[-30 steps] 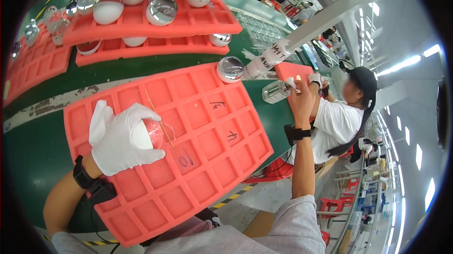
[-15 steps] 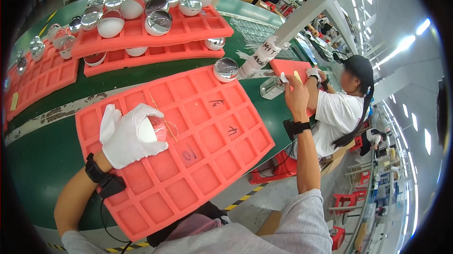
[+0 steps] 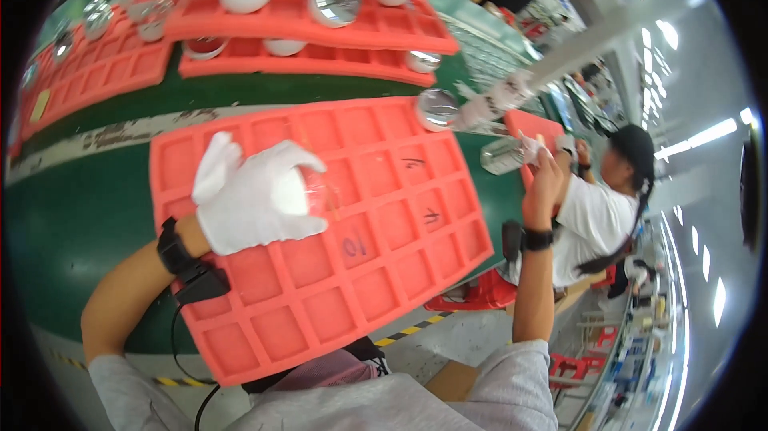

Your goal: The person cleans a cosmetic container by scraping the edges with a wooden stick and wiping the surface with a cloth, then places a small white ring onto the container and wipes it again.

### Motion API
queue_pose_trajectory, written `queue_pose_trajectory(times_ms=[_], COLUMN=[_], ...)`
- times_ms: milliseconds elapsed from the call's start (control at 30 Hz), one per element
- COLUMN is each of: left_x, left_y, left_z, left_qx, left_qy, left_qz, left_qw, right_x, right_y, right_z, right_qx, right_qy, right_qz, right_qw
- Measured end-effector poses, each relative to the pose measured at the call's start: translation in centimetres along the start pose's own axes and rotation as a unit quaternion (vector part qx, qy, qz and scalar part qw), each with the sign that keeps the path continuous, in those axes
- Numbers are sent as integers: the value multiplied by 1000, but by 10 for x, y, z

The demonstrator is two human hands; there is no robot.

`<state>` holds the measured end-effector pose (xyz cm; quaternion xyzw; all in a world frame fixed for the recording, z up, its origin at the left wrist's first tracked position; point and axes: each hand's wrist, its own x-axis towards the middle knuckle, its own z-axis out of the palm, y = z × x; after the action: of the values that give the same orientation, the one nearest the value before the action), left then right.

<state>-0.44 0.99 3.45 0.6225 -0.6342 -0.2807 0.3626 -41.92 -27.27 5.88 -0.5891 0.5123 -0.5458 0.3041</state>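
Note:
My left hand [image 3: 252,199], in a white glove, curls around a ball [image 3: 292,192] with a white half and a see-through half. It rests over a red foam tray [image 3: 374,293] with square pockets, near its left side. Thin strands lie by the ball's clear side. My bare right hand [image 3: 546,183] is raised beyond the tray's right end, its fingers pinched on a small white wad [image 3: 530,148]. That wad is at the end of a clear bottle [image 3: 501,156]; whether they touch, I cannot tell. A clear-topped ball [image 3: 438,109] sits at the tray's far right corner.
Stacked red foam trays [image 3: 272,23] carry several clear and white balls at the back, with another tray [image 3: 104,71] at far left. A wrapped post [image 3: 492,103] rises from the green table [image 3: 80,247]. At right a co-worker [image 3: 600,215] sits beside a red foam piece [image 3: 532,127].
The view has shifted, so the trays and balls appear further right and the stacked ones higher. My left hand still holds the ball and my right hand the white wad.

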Motion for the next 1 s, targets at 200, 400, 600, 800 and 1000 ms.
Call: queue_pose_trajectory(times_ms=[200, 400, 600, 800, 1000], left_x=[0, -3, 4, 4, 9], left_y=[8, 8, 0, -19, -18], left_z=[-7, -10, 2, 18, 22], left_qx=[116, 100, -35, -156, 23], left_qy=[-37, -34, -6, 25, 29], left_qz=[-2, 1, 27, 24, 115], left_qw=[993, 994, 999, 987, 993], right_x=[-133, -220, -245, -264, -243], right_y=[-87, -125, -128, -127, -132], right_z=[97, 146, 143, 141, 177], right_qx=[240, -75, -198, -259, -237], right_qy=[-365, -424, -495, -496, -503], right_qz=[374, 11, -322, -349, -323], right_qw=[818, 903, 782, 752, 766])
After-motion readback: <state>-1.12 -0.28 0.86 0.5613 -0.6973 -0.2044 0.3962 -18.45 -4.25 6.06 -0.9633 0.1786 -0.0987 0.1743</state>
